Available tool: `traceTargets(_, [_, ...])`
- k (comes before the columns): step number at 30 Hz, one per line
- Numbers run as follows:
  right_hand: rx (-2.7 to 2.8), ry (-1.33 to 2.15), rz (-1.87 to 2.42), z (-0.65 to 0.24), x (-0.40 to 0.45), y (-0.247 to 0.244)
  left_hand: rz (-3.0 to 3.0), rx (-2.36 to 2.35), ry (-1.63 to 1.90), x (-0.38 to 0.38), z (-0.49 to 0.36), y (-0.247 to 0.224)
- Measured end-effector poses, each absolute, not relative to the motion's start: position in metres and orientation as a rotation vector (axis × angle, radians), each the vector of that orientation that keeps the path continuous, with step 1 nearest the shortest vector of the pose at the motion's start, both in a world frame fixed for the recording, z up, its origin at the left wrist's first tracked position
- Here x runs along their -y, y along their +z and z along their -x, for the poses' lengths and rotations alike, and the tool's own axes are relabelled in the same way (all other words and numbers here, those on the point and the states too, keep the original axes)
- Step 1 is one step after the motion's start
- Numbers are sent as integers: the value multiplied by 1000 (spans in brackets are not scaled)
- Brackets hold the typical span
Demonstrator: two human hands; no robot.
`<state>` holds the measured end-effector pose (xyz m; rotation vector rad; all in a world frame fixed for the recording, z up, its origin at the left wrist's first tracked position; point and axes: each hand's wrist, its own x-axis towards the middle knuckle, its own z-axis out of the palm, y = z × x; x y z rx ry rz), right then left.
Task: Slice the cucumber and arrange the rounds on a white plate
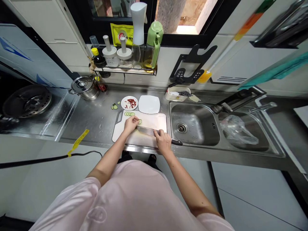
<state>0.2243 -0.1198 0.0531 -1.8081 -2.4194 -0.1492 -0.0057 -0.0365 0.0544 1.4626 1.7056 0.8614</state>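
Your pale pink shirt nearest. Round plate holds chopped red pieces; caddy holds dark item; right-hand basin holds clear plastic bag. Left grip: fingertips together on cucumber slice, over cutting board, more slices just beyond. Right grip: clamped on knife near blade's heel, handle jutting out rightward.

a dark pan sits at the left; right of it, a lidded steel pot. a far rack holds a green-topped jug. a clear plastic bag lies in the right sink basin.
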Motion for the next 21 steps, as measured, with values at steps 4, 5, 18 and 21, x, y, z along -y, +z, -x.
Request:
traceTargets(4, [2405,-99,1865,-233,125,45,-1266,-1852,917,16,22,37])
traceTargets(5, [2397,-89,1875,-234,126,42,-1246,-1880,915,12,25,34])
traceTargets(18, [2222,22,1960,-227,135,19,-1428,-2207,650,-14,21,27])
traceTargets(21, [2215,43,1968,-226,135,20,-1495,-2227,590,-20,19,27])
